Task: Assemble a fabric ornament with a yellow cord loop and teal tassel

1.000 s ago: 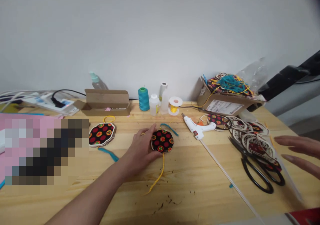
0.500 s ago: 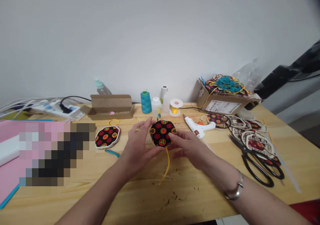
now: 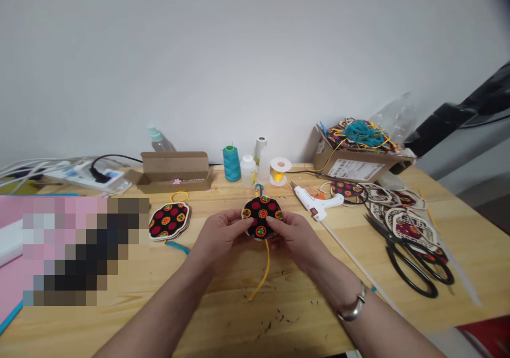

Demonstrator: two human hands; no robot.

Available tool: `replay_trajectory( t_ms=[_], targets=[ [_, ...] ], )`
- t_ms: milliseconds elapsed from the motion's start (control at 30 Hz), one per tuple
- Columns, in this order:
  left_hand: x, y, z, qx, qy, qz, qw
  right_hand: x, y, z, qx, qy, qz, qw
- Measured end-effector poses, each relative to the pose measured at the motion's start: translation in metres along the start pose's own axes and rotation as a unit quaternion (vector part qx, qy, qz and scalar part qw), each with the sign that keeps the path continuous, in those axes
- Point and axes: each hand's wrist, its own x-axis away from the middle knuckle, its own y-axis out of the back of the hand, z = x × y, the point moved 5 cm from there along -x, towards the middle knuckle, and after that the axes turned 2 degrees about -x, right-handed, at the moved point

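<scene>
Between my two hands is a round fabric-covered ornament (image 3: 263,214), black with red dots and orange-green flower motifs. My left hand (image 3: 217,238) grips its left side, thumb on the front and fingers behind. On the right side my right hand (image 3: 297,236) pinches it the same way. A teal cord loop (image 3: 258,189) stands up from its top edge, and a yellow cord (image 3: 265,273) hangs from its bottom. Left of my hands lies a stack of similar patterned pieces (image 3: 169,220) with a yellow loop and a teal tail. The fingers behind the ornament are mostly hidden.
A white glue gun (image 3: 319,201) with a long glue stick lies right of my hands, near large black scissors (image 3: 410,262) and wooden cutouts (image 3: 410,228). Behind stand a teal thread cone (image 3: 231,164), bottles, a yellow spool (image 3: 280,171) and cardboard boxes (image 3: 171,180).
My left hand has shifted from an open-fingered hold at the ornament's edge to a thumb-on-front pinch. The right hand's grip has closed too, and a teal loop now shows above the ornament.
</scene>
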Motion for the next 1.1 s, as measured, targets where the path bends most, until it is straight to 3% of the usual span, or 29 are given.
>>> replay_trajectory(
  t_ms=[133,333,433,567,633,733,800,833,933,1100],
  targets=[
    [-0.004,0.012,0.011,0.032,0.004,-0.035,0.999,0.002,0.022,0.004,0.191,0.068,-0.045,0.978],
    [-0.005,0.017,0.013,0.055,0.010,-0.066,0.996,0.011,0.054,0.014,0.422,0.172,-0.151,0.877],
    [-0.005,0.018,0.014,0.059,0.011,-0.072,0.996,0.013,0.064,0.021,0.485,0.182,-0.179,0.836],
    [-0.004,0.019,0.015,0.060,0.016,-0.076,0.995,0.014,0.076,0.031,0.512,0.164,-0.202,0.819],
    [-0.003,0.018,0.015,0.060,0.020,-0.076,0.995,0.015,0.072,0.035,0.496,0.167,-0.197,0.829],
    [-0.003,0.015,0.014,0.061,0.019,-0.064,0.996,0.012,0.049,0.032,0.381,0.153,-0.117,0.904],
    [-0.002,0.014,0.013,0.061,0.015,-0.059,0.996,0.006,0.028,0.018,0.270,0.064,-0.028,0.960],
    [-0.002,0.014,0.013,0.061,0.012,-0.059,0.996,0.004,0.018,0.011,0.221,0.013,0.006,0.975],
    [-0.001,0.014,0.011,0.059,0.002,-0.063,0.996,0.000,-0.002,0.000,0.117,-0.058,0.064,0.989],
    [-0.001,0.012,0.009,0.066,-0.009,-0.058,0.996,-0.005,-0.006,-0.002,0.052,-0.096,0.063,0.992]
  ],
)
